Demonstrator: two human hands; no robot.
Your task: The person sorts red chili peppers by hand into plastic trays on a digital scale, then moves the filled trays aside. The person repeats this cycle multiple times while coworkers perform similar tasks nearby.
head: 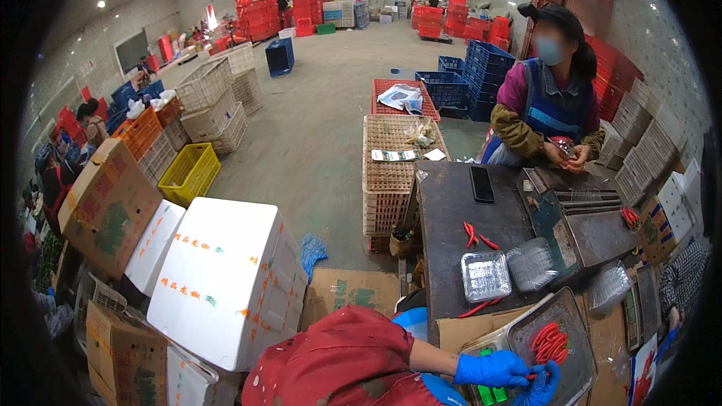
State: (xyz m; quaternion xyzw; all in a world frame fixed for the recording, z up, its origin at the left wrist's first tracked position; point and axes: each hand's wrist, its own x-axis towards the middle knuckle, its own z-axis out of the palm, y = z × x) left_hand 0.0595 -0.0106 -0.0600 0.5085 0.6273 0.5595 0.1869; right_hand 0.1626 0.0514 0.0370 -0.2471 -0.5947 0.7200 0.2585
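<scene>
In blue gloves, my left hand (489, 368) and my right hand (540, 388) meet at the lower right. Between their fingertips shows a red chili pepper (532, 376), mostly hidden by the fingers. Just beyond them, a heap of red chilies (550, 343) lies in a dark, worn metal tray (576, 316). Under my hands, a scale's lit green display (492, 395) is partly covered. Farther off on the dark table (445, 208) stand a clear plastic tray (485, 277) and a stack of clear trays (532, 264). Loose red chilies (470, 235) lie near them.
A co-worker (555, 90) across the table holds a small package. A phone (481, 184) rests on the tabletop. White foam boxes (225, 270) are stacked at the left, beside cardboard cartons (110, 208). Plastic crates (403, 169) stand against the table's far left side.
</scene>
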